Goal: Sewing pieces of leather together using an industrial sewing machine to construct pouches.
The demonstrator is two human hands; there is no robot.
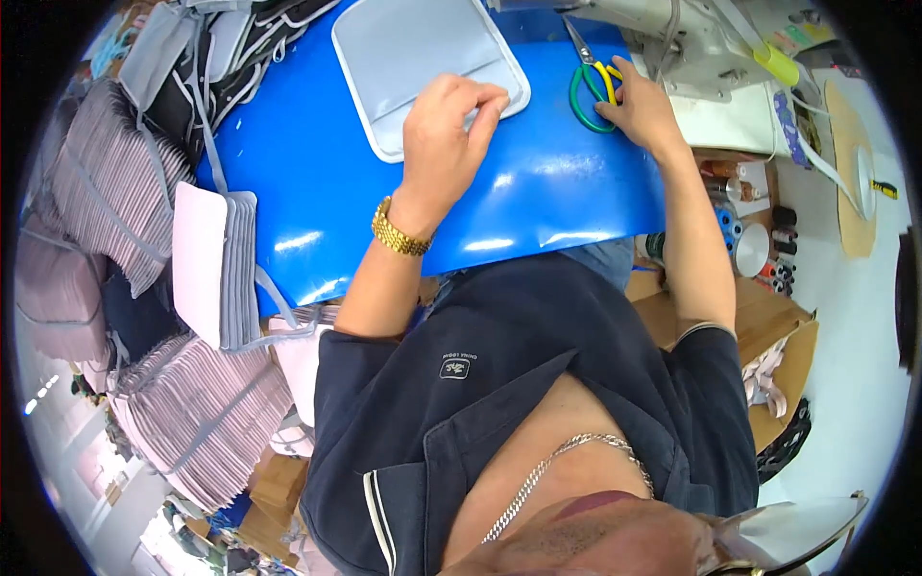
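The left hand (446, 130), thumb and forefinger tips drawn together, lies over the grey panel (415, 48) at twelve o'clock, any pinch on it unclear; at one o'clock the half-curled right hand (643, 104) touches the scissors (588, 65), whether gripping I cannot tell

Lit brightly and fairly evenly; shows only soft shadows. Throws white glare off the glossy blue table cover (567, 197), strongest toward the near edge. Nearly washes out the pale surface (850, 365) at right. Reads crisp at the scissors (587, 75); softens toward the left rim, with blown-out spots (40, 393). Curves straight edges; goes black at the corners. Cannot place the light source.
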